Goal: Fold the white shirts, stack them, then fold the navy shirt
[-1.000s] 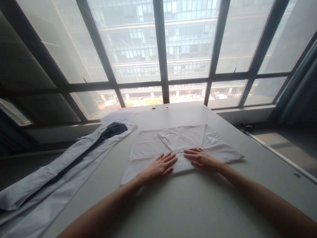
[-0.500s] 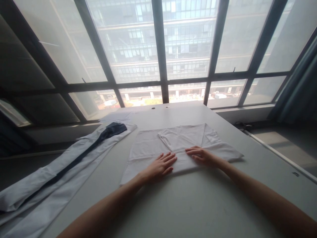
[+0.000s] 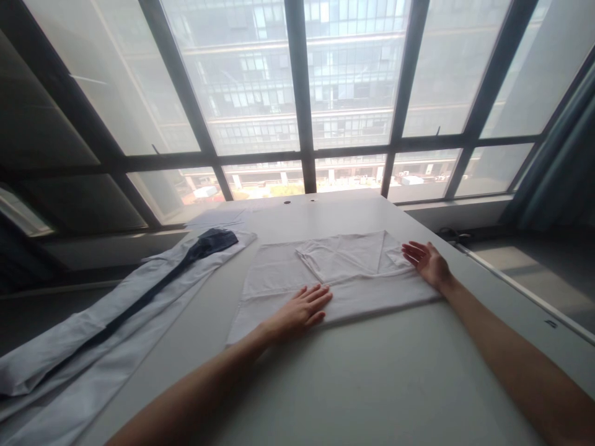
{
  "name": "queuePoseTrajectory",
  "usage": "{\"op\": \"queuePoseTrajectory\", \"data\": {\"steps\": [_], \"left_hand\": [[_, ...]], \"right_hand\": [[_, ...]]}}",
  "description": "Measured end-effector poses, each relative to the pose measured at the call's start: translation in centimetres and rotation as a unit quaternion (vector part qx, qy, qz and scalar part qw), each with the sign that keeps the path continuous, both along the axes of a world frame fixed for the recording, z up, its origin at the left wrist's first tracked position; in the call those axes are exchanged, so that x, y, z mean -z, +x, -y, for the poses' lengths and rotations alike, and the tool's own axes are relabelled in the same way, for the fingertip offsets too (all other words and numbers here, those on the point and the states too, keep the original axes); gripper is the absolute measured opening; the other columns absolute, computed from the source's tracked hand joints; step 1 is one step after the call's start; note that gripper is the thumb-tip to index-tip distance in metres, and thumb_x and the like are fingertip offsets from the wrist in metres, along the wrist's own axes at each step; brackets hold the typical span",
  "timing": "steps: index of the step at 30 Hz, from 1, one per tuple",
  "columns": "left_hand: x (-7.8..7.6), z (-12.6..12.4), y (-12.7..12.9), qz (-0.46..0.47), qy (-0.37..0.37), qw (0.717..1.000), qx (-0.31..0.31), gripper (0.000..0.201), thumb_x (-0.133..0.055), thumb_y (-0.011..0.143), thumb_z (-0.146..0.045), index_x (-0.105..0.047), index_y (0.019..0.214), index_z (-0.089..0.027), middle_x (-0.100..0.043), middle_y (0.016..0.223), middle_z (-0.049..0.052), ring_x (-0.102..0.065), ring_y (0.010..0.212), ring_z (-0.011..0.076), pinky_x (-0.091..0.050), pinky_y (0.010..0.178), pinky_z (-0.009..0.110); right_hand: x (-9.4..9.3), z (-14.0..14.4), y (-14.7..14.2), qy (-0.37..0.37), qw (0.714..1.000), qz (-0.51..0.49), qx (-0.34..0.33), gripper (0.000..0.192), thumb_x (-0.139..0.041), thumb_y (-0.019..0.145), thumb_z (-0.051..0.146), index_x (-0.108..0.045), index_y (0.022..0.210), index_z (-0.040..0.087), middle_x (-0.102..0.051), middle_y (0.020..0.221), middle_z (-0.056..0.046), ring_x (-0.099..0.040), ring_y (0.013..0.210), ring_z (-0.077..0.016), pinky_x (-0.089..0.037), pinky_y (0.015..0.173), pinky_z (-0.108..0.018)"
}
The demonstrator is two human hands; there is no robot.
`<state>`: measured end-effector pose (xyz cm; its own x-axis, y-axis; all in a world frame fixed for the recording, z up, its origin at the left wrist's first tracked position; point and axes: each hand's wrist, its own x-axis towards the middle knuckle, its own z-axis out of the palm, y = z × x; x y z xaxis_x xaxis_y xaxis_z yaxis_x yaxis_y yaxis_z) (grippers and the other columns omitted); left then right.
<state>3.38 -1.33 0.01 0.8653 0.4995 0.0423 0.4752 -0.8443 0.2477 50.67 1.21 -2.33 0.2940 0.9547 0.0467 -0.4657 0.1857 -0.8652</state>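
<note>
One window wall (image 3: 301,93) with dark framing fills the upper part of the frame. Below it, one white table (image 3: 367,371) runs from the lower edge up to the middle. Two curtains hang at the sides, a right one (image 3: 543,161) at the right edge and a left one (image 3: 23,257) in shadow at the left edge. A long bundle of white fabric (image 3: 60,347) with one dark strip (image 3: 134,306) slants across the lower left; how many pieces it holds is hard to tell in this dim corner.

One folded white cloth (image 3: 346,257) lies flat on the table at the centre of the frame. Two bare hands are at it, their forearms entering from the lower corners. The left hand (image 3: 300,313) rests palm down on its near part, fingers straight toward the upper right, its grip released. The right hand (image 3: 428,263) is at its right end, palm partly turned leftward, fingers extended and loose, grip likewise released; whether the fingertips touch is unclear. Two small dark spots, a left spot (image 3: 287,202) and a right spot (image 3: 313,200), mark the table's far end.
</note>
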Motion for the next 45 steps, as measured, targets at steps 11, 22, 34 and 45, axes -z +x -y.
{"op": "queuePoseTrajectory", "data": {"steps": [11, 22, 34, 45], "left_hand": [[-0.3, 0.2, 0.0, -0.001, -0.006, 1.000, 0.001, 0.059, -0.025, 0.108, -0.054, -0.027, 0.162, -0.031, -0.025, 0.168, 0.004, -0.018, 0.156, 0.0261, -0.012, 0.126, 0.048], [-0.1, -0.1, -0.2, -0.023, -0.008, 1.000, 0.010, 0.060, -0.024, 0.109, -0.054, -0.021, 0.164, -0.031, -0.019, 0.169, 0.004, -0.012, 0.156, 0.0270, -0.008, 0.126, 0.049], [-1.7, 0.8, -0.6, -0.086, -0.066, 0.993, 0.050, 0.066, -0.022, 0.108, -0.057, -0.006, 0.165, -0.028, -0.005, 0.170, 0.007, 0.000, 0.156, 0.0301, -0.005, 0.125, 0.054], [-1.7, 5.7, -2.0, -0.044, -0.049, 0.997, 0.051, 0.070, -0.033, 0.107, -0.057, -0.002, 0.164, -0.034, -0.002, 0.171, 0.005, -0.004, 0.157, 0.0317, -0.010, 0.126, 0.054]], "right_hand": [[0.1, 0.9, -3.1, 0.089, 0.867, 0.446, 0.204, 0.036, -0.053, 0.094, 0.050, -0.070, 0.084, 0.020, -0.073, 0.081, -0.009, -0.068, 0.077, -0.0246, -0.057, 0.080, -0.040], [-1.7, 3.6, -11.0, 0.187, 0.700, 0.675, -0.143, 0.023, -0.054, 0.089, 0.019, -0.076, 0.084, 0.022, -0.071, 0.087, -0.007, -0.062, 0.075, -0.0194, -0.048, 0.072, -0.030], [-3.8, 3.6, -10.7, 0.015, 0.737, 0.578, -0.348, 0.030, -0.056, 0.069, 0.014, -0.082, 0.083, 0.017, -0.075, 0.081, -0.004, -0.064, 0.072, -0.0175, -0.047, 0.067, -0.026], [-6.2, 6.3, -11.4, -0.084, 0.728, 0.486, -0.476, 0.029, -0.071, 0.078, 0.033, -0.081, 0.100, 0.017, -0.077, 0.080, -0.005, -0.069, 0.071, -0.0187, -0.054, 0.065, -0.027]]}}
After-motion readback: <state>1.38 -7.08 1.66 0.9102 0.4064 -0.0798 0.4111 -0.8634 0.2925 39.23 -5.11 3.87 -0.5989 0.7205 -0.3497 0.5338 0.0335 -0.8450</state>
